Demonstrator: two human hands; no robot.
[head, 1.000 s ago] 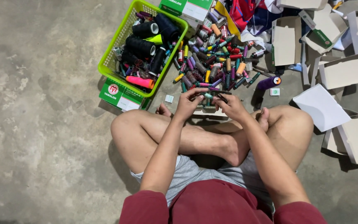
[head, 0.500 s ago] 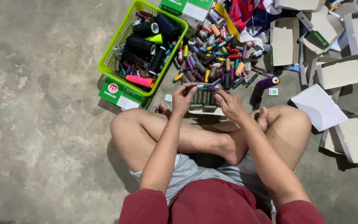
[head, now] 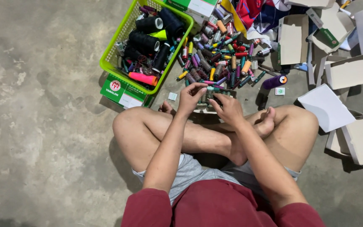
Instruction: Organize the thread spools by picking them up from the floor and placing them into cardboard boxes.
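I sit cross-legged on a concrete floor. My left hand and my right hand meet over a small open box of thread spools in front of my shins. Both hands pinch a small teal spool above the box. A heap of small coloured thread spools lies just beyond the hands. A lime green basket with large black cones and a pink spool stands to the far left of the heap.
A green and white carton lies under the basket's near edge. Several open brown cardboard boxes and a white sheet lie to the right. A purple spool lies near my right foot. Bare concrete spreads to the left.
The hands stay at the small box; their fingers have shifted slightly, and the teal spool now shows between them. The camera view has barely moved.
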